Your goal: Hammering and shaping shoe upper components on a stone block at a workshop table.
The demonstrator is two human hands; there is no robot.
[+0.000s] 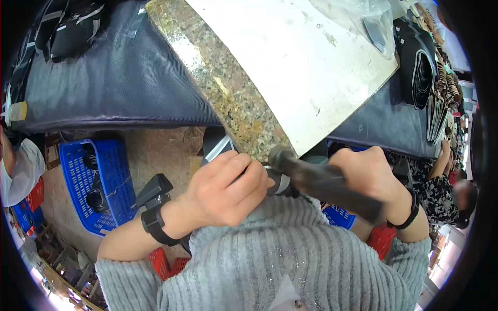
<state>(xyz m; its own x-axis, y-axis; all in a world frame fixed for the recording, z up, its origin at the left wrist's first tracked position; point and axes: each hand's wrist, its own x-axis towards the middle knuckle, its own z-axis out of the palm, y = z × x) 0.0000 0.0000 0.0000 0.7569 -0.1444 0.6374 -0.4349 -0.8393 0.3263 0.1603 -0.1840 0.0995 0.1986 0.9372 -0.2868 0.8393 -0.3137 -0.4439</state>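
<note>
Dark hammer (332, 182), blurred at the near corner of the granite slab (231, 98), is gripped by the right hand (365, 171), judged heavy, rigid, best held by its handle; soft-looking black-and-grey strip (282, 185) is pinched by the left hand (228, 189).

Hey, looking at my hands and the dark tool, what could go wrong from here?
First, the left hand is close to the dark hammer-like tool gripped in the right hand, so a stray swing could hit it. Second, the striped dark piece, which the left hand appears to pinch, is by the narrow end of the speckled stone slab, so it might slip.
</note>
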